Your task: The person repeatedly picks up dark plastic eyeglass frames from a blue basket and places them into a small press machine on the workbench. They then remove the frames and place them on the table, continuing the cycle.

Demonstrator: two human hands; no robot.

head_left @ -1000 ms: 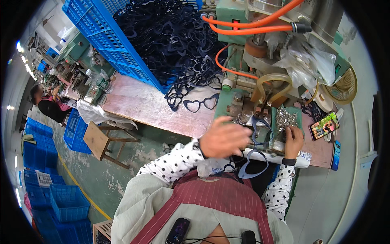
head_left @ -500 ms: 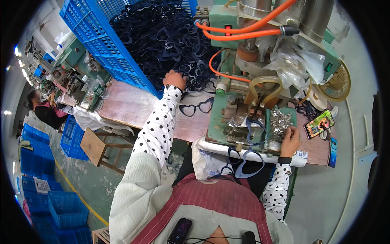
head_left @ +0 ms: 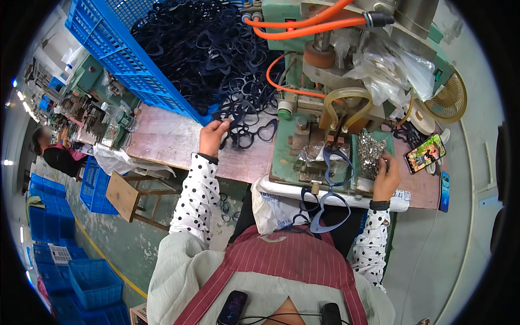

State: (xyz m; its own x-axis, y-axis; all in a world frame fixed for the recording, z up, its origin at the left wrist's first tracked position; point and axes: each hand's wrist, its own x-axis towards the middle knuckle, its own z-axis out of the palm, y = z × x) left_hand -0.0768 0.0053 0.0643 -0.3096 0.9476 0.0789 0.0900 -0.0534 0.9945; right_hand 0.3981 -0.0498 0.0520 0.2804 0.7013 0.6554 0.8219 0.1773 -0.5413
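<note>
- Behind the desk's [head_left: 162, 130] front edge, a dark, slender eyeglass frame [head_left: 221, 116] is being pinched by the left hand [head_left: 213, 138], now drawn nearer that edge.
- Metal bits [head_left: 370, 151] are being touched by the right hand [head_left: 387, 177], grip unclear.

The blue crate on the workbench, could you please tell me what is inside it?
The blue crate holds a tangled heap of dark frames, some heart-shaped. The heap hides the bottom, so anything beneath cannot be seen.
</note>
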